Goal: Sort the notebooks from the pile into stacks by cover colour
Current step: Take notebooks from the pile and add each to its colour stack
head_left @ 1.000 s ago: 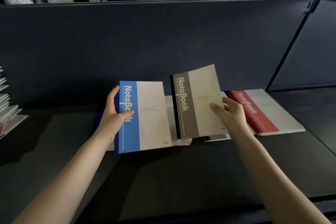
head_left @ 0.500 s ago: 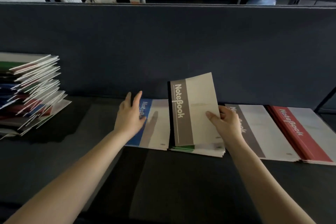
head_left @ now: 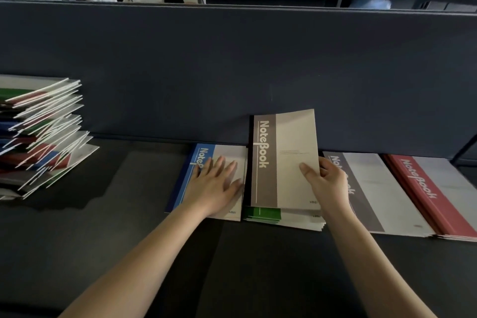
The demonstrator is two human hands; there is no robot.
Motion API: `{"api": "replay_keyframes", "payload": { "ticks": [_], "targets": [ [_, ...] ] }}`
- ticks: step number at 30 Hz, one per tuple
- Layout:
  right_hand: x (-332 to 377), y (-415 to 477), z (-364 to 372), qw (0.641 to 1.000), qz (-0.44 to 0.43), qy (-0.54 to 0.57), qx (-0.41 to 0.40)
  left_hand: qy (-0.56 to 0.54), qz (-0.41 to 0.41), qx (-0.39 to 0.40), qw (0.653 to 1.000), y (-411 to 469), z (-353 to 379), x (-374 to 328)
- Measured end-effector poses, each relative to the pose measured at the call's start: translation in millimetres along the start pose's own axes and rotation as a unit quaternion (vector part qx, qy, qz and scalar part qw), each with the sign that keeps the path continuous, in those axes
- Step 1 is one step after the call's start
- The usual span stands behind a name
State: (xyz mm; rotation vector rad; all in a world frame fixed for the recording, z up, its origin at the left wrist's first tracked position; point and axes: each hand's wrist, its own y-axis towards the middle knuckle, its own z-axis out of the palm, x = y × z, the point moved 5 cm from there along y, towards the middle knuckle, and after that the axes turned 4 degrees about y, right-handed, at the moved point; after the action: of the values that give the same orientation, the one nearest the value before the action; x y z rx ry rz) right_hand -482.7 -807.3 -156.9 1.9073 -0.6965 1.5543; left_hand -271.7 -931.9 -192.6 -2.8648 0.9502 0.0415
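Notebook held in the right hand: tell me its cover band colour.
The notebook has a grey-brown band, white lettering, cream elsewhere; head view.

Matt paper notebook covers (head_left: pixel 291 157), dull dark tabletop (head_left: pixel 129 214), cloth-like partition (head_left: pixel 232 72)

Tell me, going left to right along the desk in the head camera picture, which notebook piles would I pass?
The mixed unsorted pile → blue stack → green stack → grey stack → red stack.

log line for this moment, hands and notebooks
left hand: flat on blue notebook | right hand: holds grey notebook over green stack | grey stack, red stack to right | unsorted pile far left
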Motion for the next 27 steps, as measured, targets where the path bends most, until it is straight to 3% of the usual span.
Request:
{"api": "replay_keyframes", "payload": {
  "ticks": [6, 12, 19, 27],
  "targets": [
    [3.0, 5.2, -32.5, 1.0, 0.009, 0.001, -0.019, -0.062, 0.026, -0.049, 0.997, 6.6, -13.6, -18.4],
    [2.3, 9.4, -102.9, 0.998, 0.015, -0.023, -0.062, -0.108, 0.114, -0.076, 0.985, 22.2, -33.1, -108.7],
    [-11.2, 21.5, -175.4, 0.98, 0.051, -0.184, -0.049, -0.007, 0.135, -0.028, 0.99, 33.0, -0.1, -169.2],
    [-20.4, 31.4, -161.1, 0.931, 0.01, -0.362, -0.043, -0.004, 0.127, -0.036, 0.991, 36.7, 5.0, -167.4]
  ]
}}
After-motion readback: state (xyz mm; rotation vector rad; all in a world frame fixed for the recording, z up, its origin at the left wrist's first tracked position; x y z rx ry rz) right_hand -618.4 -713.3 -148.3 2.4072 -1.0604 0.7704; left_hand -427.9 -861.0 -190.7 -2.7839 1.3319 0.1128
